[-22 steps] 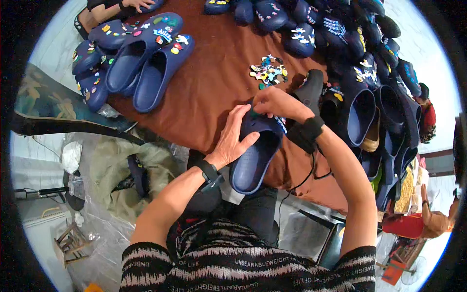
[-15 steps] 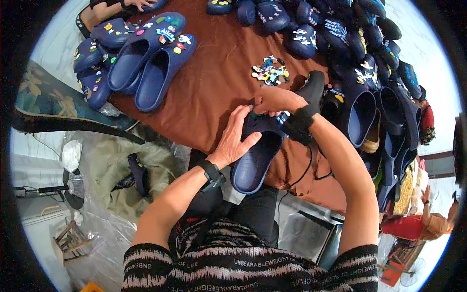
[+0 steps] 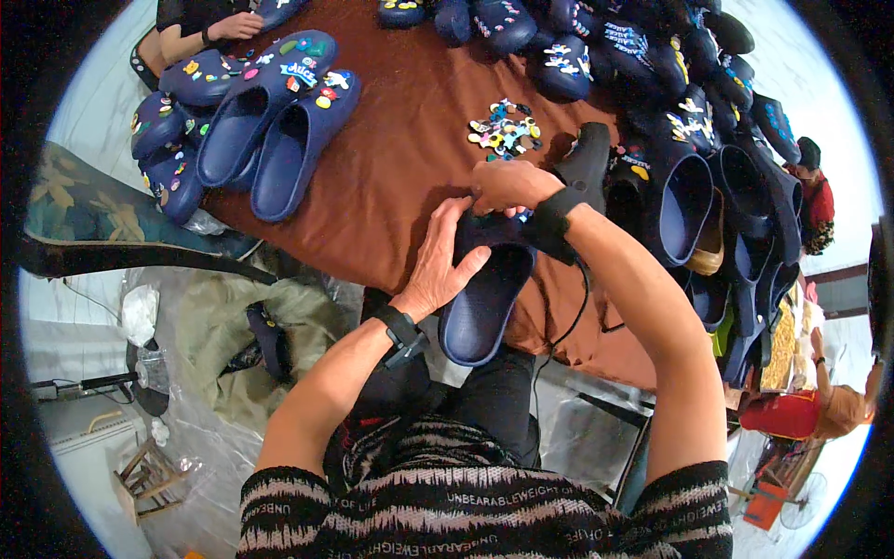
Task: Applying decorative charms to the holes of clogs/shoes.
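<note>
1 dark blue rubber clog (image 3: 486, 312) lies at the near edge of the brown cloth-covered worktop (image 3: 372, 158), toe pointing away. The bare left hand (image 3: 431, 265) holds its left side; the bare right hand (image 3: 515, 184) bends over the toe, fingertips hidden, grip cannot be told.

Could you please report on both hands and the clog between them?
Left hand against clog; right hand curled over its toe, grip hidden. Clog upright. Charm pile beyond, not blocking.

Pale capitals crossed the striped shirt (image 3: 410, 511); white-and-blue letters stood on the left-hand clog (image 3: 244, 126) (among charms) and an upper-right clog (image 3: 628, 45).
</note>
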`<action>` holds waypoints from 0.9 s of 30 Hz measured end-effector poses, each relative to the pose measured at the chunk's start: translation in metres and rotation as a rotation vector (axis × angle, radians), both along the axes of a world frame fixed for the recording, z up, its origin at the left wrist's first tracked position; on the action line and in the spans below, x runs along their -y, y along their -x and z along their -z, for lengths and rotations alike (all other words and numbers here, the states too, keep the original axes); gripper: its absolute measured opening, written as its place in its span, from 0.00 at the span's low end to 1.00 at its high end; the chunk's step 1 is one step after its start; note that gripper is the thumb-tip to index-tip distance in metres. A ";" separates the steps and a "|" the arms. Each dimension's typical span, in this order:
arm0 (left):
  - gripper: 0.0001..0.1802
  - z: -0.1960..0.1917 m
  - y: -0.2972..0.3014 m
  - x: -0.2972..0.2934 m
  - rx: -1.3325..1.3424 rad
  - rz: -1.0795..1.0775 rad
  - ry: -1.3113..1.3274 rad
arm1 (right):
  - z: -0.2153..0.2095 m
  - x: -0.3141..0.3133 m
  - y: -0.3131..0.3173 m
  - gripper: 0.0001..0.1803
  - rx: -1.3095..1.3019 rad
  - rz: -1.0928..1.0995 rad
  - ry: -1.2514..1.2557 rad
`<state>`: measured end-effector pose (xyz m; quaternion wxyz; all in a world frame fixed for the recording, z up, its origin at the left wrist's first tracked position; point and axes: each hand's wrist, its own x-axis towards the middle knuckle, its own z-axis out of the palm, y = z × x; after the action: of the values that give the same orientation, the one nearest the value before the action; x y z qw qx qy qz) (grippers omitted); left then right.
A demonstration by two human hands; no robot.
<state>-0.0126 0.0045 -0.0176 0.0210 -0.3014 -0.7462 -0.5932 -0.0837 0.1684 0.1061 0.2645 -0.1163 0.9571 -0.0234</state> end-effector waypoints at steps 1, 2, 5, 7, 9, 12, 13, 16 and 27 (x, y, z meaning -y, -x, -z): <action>0.43 0.001 -0.001 -0.002 -0.002 0.003 -0.003 | 0.005 -0.007 -0.002 0.21 -0.002 0.003 -0.003; 0.43 0.001 -0.002 -0.003 -0.006 -0.001 0.001 | 0.011 -0.018 -0.006 0.21 -0.117 -0.066 0.135; 0.44 0.001 -0.002 -0.003 -0.013 -0.009 0.008 | 0.030 -0.030 -0.017 0.17 -0.350 -0.151 0.299; 0.45 0.001 -0.001 0.000 -0.019 -0.013 0.013 | 0.023 -0.023 -0.023 0.13 -0.327 -0.173 0.328; 0.41 0.001 -0.001 0.002 -0.056 -0.034 0.001 | 0.015 -0.018 -0.029 0.13 -0.305 -0.120 0.334; 0.41 0.000 -0.002 0.000 -0.047 -0.032 0.000 | 0.015 -0.020 -0.032 0.12 -0.365 -0.068 0.292; 0.41 -0.001 -0.002 -0.002 -0.049 -0.028 0.000 | 0.021 -0.025 -0.029 0.12 -0.374 -0.077 0.240; 0.41 -0.001 -0.001 -0.001 -0.046 -0.031 -0.010 | 0.019 -0.026 -0.019 0.14 -0.291 -0.068 0.237; 0.41 0.001 -0.002 0.000 -0.054 -0.047 0.003 | 0.005 -0.005 0.005 0.16 -0.049 -0.093 0.150</action>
<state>-0.0111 0.0046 -0.0182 0.0544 -0.2998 -0.7529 -0.5833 -0.0891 0.1730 0.1011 0.2321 -0.1808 0.9524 -0.0800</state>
